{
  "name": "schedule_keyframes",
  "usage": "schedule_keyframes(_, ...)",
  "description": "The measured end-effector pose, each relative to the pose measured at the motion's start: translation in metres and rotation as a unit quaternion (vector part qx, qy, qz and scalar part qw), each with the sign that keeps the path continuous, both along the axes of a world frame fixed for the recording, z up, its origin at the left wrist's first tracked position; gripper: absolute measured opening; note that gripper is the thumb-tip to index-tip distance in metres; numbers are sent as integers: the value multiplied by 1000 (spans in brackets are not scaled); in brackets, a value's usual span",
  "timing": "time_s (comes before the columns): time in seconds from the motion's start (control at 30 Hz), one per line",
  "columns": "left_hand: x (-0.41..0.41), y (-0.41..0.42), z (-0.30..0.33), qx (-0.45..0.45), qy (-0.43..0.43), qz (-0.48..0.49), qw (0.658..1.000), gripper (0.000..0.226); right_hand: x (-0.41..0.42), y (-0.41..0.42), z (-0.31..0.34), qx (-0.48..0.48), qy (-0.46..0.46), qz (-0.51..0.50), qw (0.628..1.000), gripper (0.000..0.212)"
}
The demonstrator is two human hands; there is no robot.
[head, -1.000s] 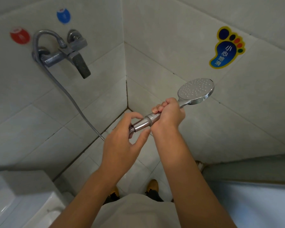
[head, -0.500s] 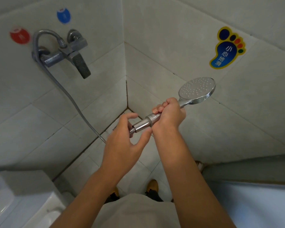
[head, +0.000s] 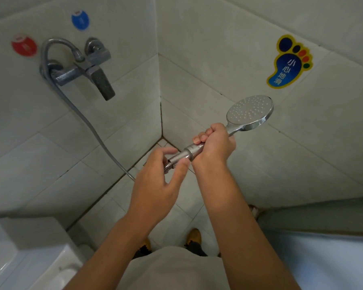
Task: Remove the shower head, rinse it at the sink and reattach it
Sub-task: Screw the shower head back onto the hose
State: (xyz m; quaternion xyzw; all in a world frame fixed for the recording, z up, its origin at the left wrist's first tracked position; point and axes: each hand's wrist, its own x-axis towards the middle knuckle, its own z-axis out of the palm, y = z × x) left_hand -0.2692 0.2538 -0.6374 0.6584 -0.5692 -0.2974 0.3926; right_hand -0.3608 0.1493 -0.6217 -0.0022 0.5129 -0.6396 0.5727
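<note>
Head view, the only one: the right hand (head: pixel 215 144) is wrapped in a full fist around the handle of the shower head (head: pixel 249 111), whose perforated face points up and toward the camera, held in the air in front of the tiled corner and above the floor. Just below that fist, the left hand (head: pixel 155 181) has its thumb and forefinger closed on the metal hose nut (head: pixel 177 159) at the base of the handle, the other fingers loosely spread behind; the ribbed end of the hose (head: pixel 88 122) shows right under the nut. The hose runs down and away to the left, then climbs to the wall mixer tap (head: pixel 88 68), below the red sticker (head: pixel 24 46) and the blue sticker (head: pixel 80 19).

Judging from this grip, the nut is being turned on the handle thread, so the head is not yet free. Several things could go wrong. A two-finger pinch on smooth chrome may slip if the nut is tight or wet, and the thread will not turn. Once the thread lets go, the hose end could drop and swing against the tiles unless the left hand keeps it. A sealing washer may sit inside the nut, though I cannot see one; if so, it could fall to the floor (head: pixel 197 208) and be lost. Leftover water in the hose may spill onto the tiles, and the foot-shaped warning sticker (head: pixel 289 61) on the right wall suggests this floor gets slippery.
</note>
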Motion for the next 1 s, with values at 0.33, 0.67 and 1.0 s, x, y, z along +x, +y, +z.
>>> schedule_keyframes(0.33,0,0,-1,-15,-10,0,1000,38,-1,0,1,3,-12,7,1000,18)
schedule_keyframes(0.67,2,0,-3,-15,-46,-4,999,11,2,2,1,3,-3,7,1000,18)
schedule_keyframes(1.0,0,4,1,-5,-56,6,998,48,3,7,2,3,1,7,1000,19)
